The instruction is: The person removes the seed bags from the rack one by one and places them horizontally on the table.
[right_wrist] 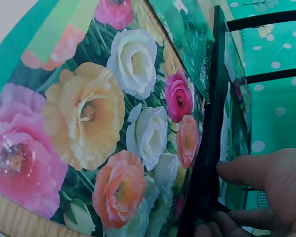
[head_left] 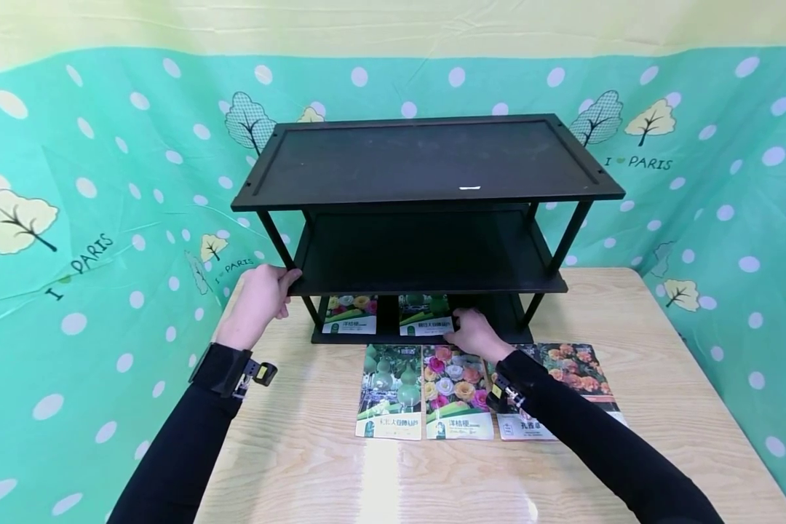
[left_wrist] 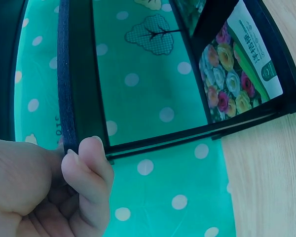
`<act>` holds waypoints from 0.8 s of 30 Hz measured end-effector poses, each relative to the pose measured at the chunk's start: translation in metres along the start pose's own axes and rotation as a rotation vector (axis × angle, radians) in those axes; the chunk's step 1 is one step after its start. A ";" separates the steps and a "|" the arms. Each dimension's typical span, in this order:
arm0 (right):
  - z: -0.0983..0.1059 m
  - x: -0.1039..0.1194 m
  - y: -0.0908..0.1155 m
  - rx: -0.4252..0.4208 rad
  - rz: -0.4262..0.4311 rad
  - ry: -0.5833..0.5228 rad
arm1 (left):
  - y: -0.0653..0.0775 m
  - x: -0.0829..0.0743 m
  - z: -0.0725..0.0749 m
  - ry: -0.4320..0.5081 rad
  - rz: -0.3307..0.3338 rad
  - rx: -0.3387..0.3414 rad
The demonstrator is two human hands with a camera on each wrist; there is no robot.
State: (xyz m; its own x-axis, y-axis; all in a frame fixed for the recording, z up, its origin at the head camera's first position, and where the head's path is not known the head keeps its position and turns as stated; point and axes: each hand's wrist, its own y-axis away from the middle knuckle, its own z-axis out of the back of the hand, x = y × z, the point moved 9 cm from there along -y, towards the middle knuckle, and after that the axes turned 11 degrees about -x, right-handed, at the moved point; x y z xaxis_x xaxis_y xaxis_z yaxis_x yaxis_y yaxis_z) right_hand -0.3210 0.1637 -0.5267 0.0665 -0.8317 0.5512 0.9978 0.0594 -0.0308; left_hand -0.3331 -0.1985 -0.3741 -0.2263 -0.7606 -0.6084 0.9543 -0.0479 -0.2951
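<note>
A black three-tier shelf rack stands on the table. My left hand grips the left front corner of its middle shelf, with thumb and fingers around the edge in the left wrist view. My right hand is at the front of the bottom shelf, pinching the lower right corner of a green gourd seed packet; in the right wrist view the thumb lies against that packet's edge. Left of it on the same shelf lies a flower seed packet, also seen in the left wrist view.
Before the rack lie a gourd packet, a mixed-flower packet and an orange-flower packet. Another packet is partly hidden by my right forearm. A green dotted curtain hangs behind and beside the wooden table.
</note>
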 end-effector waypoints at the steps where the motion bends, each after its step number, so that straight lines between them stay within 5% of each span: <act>1: -0.001 0.000 0.000 0.002 -0.002 0.007 | 0.000 0.000 0.000 0.000 0.000 -0.002; 18: -0.002 -0.001 -0.005 0.050 -0.094 0.012 | 0.001 -0.003 -0.001 0.024 -0.008 0.007; 24: -0.004 0.000 -0.005 -0.004 -0.092 -0.019 | -0.001 0.002 -0.002 0.021 0.019 0.021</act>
State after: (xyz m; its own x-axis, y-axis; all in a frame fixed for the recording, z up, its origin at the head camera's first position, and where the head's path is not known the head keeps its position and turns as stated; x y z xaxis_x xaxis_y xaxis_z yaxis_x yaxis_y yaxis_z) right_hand -0.3264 0.1613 -0.5294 -0.0257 -0.8228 0.5677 0.9997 -0.0192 0.0175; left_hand -0.3344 -0.1987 -0.3761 -0.2123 -0.7478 -0.6290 0.9622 -0.0477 -0.2680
